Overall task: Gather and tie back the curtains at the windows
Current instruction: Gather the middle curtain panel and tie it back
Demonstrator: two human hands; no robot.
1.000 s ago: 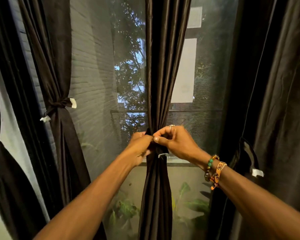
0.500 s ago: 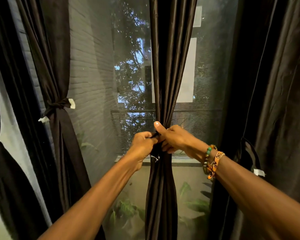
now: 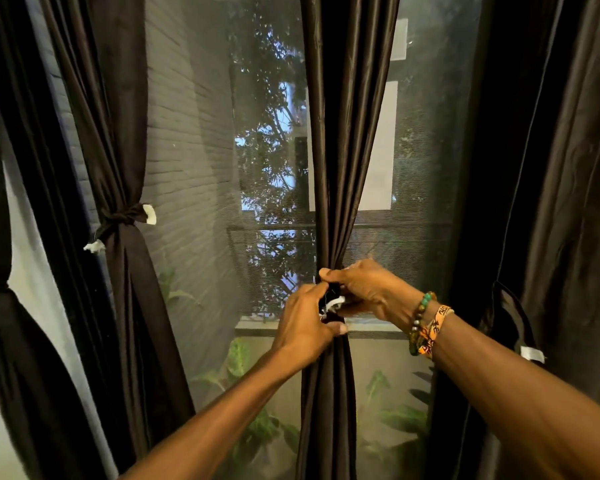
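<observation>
the left hand and right hand meet at the gathered waist of the middle curtain, which hangs in front of the window. both curl their fingers onto the dark tie band wrapped there, and its white end shows between them. to the left, another curtain hangs already tied. bead bracelets circle the right wrist.
</observation>
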